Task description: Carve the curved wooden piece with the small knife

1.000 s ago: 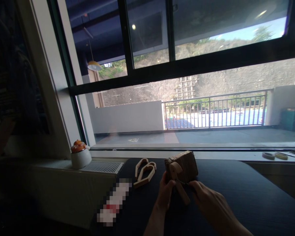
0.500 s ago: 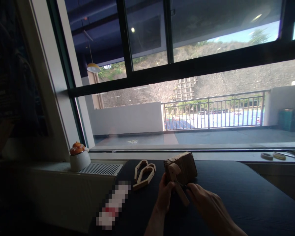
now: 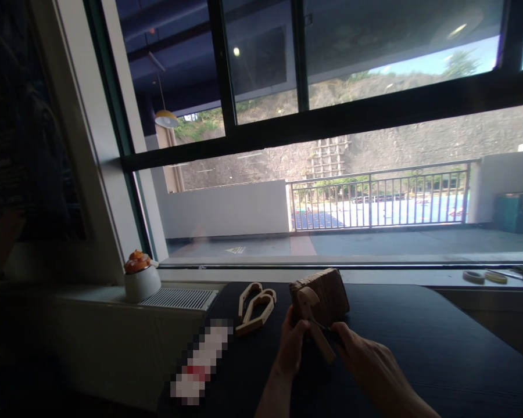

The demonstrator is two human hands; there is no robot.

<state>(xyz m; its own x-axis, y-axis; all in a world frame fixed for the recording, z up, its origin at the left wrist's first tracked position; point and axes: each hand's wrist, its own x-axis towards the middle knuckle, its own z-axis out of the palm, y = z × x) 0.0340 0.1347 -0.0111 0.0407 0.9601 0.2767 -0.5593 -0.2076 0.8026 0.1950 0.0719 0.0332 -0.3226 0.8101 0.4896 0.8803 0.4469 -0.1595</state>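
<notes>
My left hand (image 3: 291, 343) is closed around a hook-shaped piece of pale wood (image 3: 323, 347), its curved end up and its straight leg slanting down to the right. Behind that piece stands a thick brown wooden block (image 3: 336, 293), tilted on the table; the wood seems to rest against it. In my right hand (image 3: 368, 355) is a thin, dark-handled tool (image 3: 325, 329), its tip by the middle of the wood. Fingers cover most of the tool, so its kind is unclear. To the left lie two similar curved wooden pieces (image 3: 260, 317), one overlapping the other.
The dark table (image 3: 422, 342) reaches the window sill. A pixelated strip (image 3: 203, 360) covers something at its left edge. A white jar with an orange lid (image 3: 142, 278) stands on the radiator cover. Tape rolls (image 3: 474, 277) lie on the sill. A blurred arm-like shape (image 3: 3, 238) shows far left.
My right hand and the tool have shifted slightly right. The left hand, pale wood and block look nearly the same. The arm-like shape at far left has changed its outline.
</notes>
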